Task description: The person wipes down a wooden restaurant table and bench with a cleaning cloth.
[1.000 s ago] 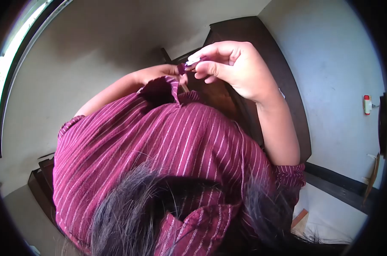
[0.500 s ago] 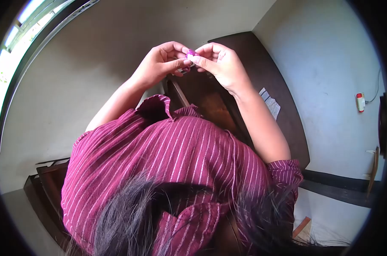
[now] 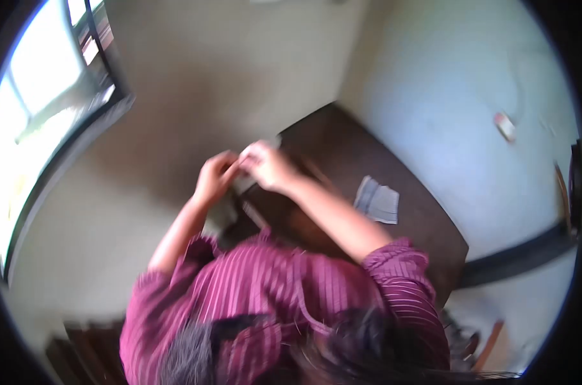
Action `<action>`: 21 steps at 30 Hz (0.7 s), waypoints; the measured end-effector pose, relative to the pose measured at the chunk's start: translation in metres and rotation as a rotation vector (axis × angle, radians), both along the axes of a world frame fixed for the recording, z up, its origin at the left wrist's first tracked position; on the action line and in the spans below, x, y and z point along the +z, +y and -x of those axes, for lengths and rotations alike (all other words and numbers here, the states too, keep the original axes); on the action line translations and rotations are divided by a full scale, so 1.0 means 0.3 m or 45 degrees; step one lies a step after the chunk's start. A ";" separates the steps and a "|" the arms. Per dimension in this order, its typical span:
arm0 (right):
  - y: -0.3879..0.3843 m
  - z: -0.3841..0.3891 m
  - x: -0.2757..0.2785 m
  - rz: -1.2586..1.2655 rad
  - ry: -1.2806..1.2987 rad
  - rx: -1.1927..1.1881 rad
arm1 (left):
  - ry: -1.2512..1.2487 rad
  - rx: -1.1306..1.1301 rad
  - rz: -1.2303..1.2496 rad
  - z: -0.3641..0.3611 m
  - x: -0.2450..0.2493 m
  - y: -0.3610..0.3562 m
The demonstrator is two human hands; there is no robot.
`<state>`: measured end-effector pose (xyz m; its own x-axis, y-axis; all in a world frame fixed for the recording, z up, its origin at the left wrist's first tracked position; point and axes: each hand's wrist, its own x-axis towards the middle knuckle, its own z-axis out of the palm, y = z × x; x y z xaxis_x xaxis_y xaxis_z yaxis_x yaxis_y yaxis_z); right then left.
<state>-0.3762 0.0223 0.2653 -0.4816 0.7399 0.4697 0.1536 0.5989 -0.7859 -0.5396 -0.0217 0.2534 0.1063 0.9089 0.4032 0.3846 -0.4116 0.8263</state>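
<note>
My left hand (image 3: 215,178) and my right hand (image 3: 268,168) meet in front of my chest, fingertips pinched together and nearly touching. Motion blur smears both of them. Whatever lies between the fingers is too small and blurred to name now. The arms come out of a maroon shirt with pale stripes (image 3: 239,289). Below and to the right of the hands is a dark brown table (image 3: 425,237).
A folded striped cloth (image 3: 377,200) lies on the table, right of my right forearm. On the left is a bright window (image 3: 44,70). A red and white device (image 3: 506,127) hangs on the right wall. Dark wooden furniture (image 3: 95,350) stands at the lower left.
The view has swung, showing more window and tabletop. My hands sit lower and further left in it. The small magenta thing seen between my fingertips earlier can no longer be made out.
</note>
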 end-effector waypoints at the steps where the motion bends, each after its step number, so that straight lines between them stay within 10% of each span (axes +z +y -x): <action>1: 0.038 0.021 -0.053 -0.064 0.042 0.026 | 0.118 0.097 -0.004 -0.007 0.011 -0.001; 3: 0.069 0.045 -0.087 -0.441 0.084 -0.107 | -0.092 0.088 0.084 -0.030 -0.001 0.019; 7: 0.128 0.053 -0.100 -0.170 0.284 0.072 | -0.647 -0.219 0.048 0.018 -0.183 0.183; 21: 0.149 0.004 -0.129 -1.278 -0.649 -0.122 | -1.023 -0.295 0.396 -0.036 -0.285 0.377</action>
<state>-0.3775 0.0671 0.2267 -0.7485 0.1825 0.6376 0.3982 0.8925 0.2119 -0.5288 0.0914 0.1678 0.0924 0.9804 0.1742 -0.4236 -0.1196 0.8979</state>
